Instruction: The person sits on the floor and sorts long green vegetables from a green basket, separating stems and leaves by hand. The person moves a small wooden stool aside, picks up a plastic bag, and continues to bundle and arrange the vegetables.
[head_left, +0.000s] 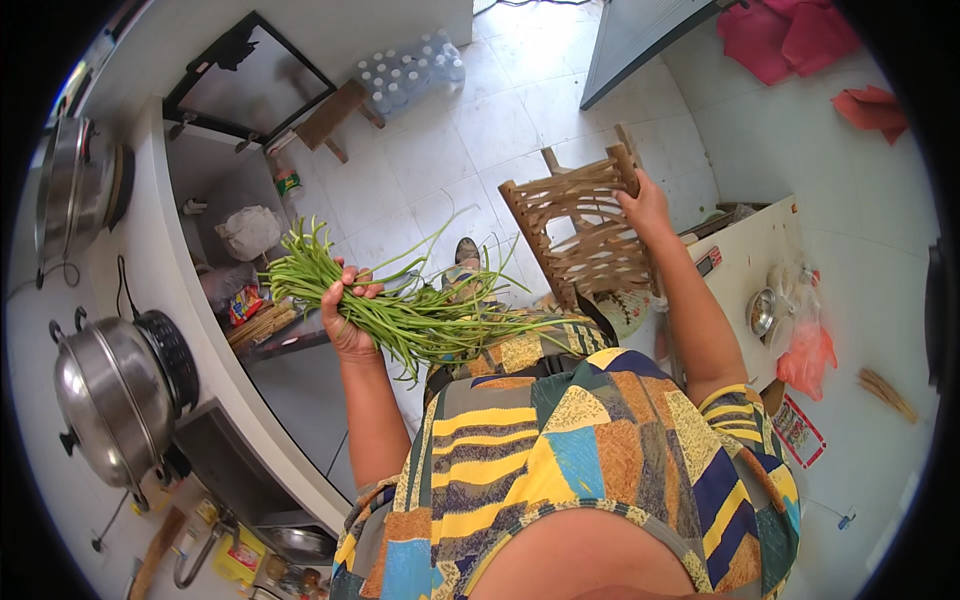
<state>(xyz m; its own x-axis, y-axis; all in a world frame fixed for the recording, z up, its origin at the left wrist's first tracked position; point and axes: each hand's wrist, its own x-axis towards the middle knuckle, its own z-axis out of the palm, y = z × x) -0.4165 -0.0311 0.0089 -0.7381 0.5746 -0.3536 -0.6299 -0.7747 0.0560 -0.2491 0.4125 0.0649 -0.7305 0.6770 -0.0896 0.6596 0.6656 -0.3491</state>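
A bunch of long green vegetable stems (420, 315) lies across the grip of my left hand (349, 315). Its dense ends poke out on the left, while the thin loose stems trail right over my lap or thigh. My right hand (645, 206) holds one side post of a small wooden chair with a woven backrest (574, 232). The chair is tilted, and parts of its legs and seat are hidden behind the weave and my body. Below the chair, a round patterned item (626, 311) shows only in part.
On the left counter (247, 420) sit a steel lidded pot (112, 397) and a sink (232, 450). An open cabinet door (251, 79), a wooden stool (337, 120) and packed water bottles (412, 71) stand ahead. At right, a white table (742, 247) bears bowls (763, 311).
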